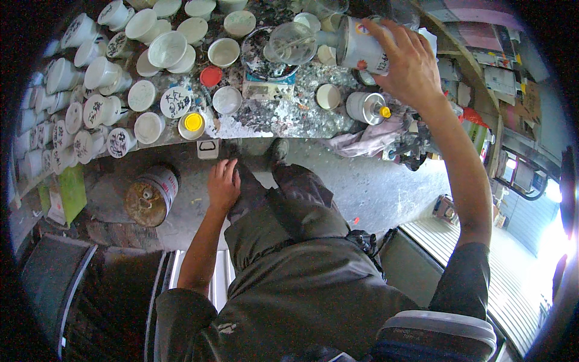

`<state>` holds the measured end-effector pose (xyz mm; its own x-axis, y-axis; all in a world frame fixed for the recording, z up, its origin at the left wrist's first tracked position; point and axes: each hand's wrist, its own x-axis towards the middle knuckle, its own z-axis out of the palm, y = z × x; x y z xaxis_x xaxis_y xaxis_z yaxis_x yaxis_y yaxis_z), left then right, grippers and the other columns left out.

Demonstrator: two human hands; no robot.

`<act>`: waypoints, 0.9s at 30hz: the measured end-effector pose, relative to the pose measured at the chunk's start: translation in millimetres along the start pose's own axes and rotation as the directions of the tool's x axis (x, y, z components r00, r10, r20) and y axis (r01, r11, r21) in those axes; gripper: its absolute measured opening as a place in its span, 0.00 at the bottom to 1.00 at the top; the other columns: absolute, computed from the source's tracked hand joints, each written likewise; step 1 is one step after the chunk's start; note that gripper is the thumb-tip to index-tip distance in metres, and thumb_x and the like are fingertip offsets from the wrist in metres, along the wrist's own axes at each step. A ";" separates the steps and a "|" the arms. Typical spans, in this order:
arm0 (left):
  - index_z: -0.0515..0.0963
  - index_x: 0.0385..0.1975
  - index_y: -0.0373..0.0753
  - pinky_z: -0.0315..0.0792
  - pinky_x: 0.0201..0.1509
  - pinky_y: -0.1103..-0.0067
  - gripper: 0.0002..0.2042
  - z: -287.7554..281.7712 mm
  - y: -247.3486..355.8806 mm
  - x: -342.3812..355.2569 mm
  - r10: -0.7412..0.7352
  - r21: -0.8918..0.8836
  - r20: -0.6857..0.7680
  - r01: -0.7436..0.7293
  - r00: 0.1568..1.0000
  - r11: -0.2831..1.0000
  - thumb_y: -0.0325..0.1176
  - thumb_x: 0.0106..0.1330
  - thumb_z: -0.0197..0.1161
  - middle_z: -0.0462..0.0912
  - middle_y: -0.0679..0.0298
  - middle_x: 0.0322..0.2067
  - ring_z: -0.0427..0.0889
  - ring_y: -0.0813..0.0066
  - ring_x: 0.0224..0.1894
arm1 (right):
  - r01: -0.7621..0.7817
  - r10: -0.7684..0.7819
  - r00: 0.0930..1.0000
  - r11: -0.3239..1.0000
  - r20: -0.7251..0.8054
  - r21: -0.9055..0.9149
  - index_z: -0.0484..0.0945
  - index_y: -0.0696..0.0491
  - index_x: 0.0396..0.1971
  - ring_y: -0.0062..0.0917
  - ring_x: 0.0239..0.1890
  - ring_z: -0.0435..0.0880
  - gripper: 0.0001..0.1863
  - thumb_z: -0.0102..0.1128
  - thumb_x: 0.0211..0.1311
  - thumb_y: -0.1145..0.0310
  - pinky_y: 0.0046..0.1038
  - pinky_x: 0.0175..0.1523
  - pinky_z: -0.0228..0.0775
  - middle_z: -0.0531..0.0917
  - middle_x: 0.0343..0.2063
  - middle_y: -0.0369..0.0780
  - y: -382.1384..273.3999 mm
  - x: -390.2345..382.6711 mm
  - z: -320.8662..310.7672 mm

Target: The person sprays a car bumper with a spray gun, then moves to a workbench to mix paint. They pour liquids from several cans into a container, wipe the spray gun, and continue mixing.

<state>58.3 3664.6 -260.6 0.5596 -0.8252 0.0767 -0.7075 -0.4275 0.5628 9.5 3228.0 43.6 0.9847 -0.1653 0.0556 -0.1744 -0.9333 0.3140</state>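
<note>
Holding the can: the right hand has hold of a white can, fingers bent around its side and spread a little.
Way the can points: it is tipped over, with its spout to the left, toward a clear cup.
Long line of the can: it runs nearly side to side, from the spout on the left to the right hand on the right.
Where the can is: up above the far part of the bench, well apart from the left hand.
Left hand: it is low, near the front edge of the bench, with loose, partly open fingers, empty as far as I can see.
Cup: it sits over the scale; I cannot tell if anything is running into it.
Other can: a silver can with a yellow cap stands nearer the person than the white can.
</note>
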 end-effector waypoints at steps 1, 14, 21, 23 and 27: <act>0.78 0.56 0.40 0.74 0.54 0.62 0.21 -0.1 -0.5 -0.9 0.011 -0.006 -0.013 -0.011 1.000 1.000 0.28 0.61 0.67 0.78 0.57 0.50 0.79 0.53 0.49 | -0.003 0.002 1.000 1.000 -0.011 -0.021 0.64 0.35 0.72 0.38 0.61 0.77 0.53 0.79 0.41 0.67 0.44 0.68 0.67 0.75 0.62 0.39 -0.5 0.2 0.0; 0.77 0.56 0.39 0.74 0.55 0.61 0.20 5.4 -9.3 -14.4 -0.023 -0.007 0.031 0.023 0.999 1.000 0.29 0.63 0.66 0.77 0.54 0.51 0.78 0.51 0.51 | -0.024 0.024 1.000 1.000 -0.008 0.004 0.63 0.32 0.72 0.38 0.62 0.78 0.55 0.81 0.39 0.67 0.43 0.69 0.68 0.76 0.62 0.39 -3.5 0.5 -1.0; 0.76 0.56 0.37 0.74 0.55 0.60 0.20 7.1 -12.5 -18.8 -0.034 -0.009 0.039 0.035 0.999 0.999 0.29 0.63 0.66 0.77 0.53 0.51 0.79 0.50 0.51 | -0.063 0.047 0.989 0.992 0.143 0.108 0.64 0.43 0.69 0.49 0.63 0.72 0.52 0.80 0.38 0.65 0.49 0.69 0.63 0.73 0.60 0.47 -7.6 1.0 -17.5; 0.76 0.56 0.37 0.74 0.55 0.60 0.20 7.8 -13.3 -19.1 -0.038 -0.006 0.050 0.038 0.998 0.999 0.29 0.63 0.65 0.77 0.53 0.51 0.78 0.50 0.51 | -0.052 0.040 0.991 0.994 0.126 0.093 0.65 0.43 0.69 0.49 0.62 0.73 0.51 0.79 0.39 0.65 0.49 0.68 0.64 0.73 0.60 0.47 -8.2 1.4 -17.8; 0.77 0.56 0.38 0.74 0.56 0.60 0.20 8.4 -14.7 -20.0 -0.068 -0.004 0.073 0.068 0.995 0.998 0.30 0.64 0.65 0.77 0.53 0.51 0.78 0.50 0.51 | -0.062 0.051 0.991 0.994 0.121 0.088 0.65 0.42 0.69 0.49 0.63 0.73 0.51 0.79 0.39 0.65 0.49 0.68 0.65 0.73 0.61 0.47 -8.7 1.3 -16.5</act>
<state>53.9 3684.2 -277.3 0.5733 -0.8191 -0.0215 -0.6658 -0.4810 0.5704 12.3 3241.1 56.6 0.9673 -0.2499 -0.0431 -0.2342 -0.9457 0.2254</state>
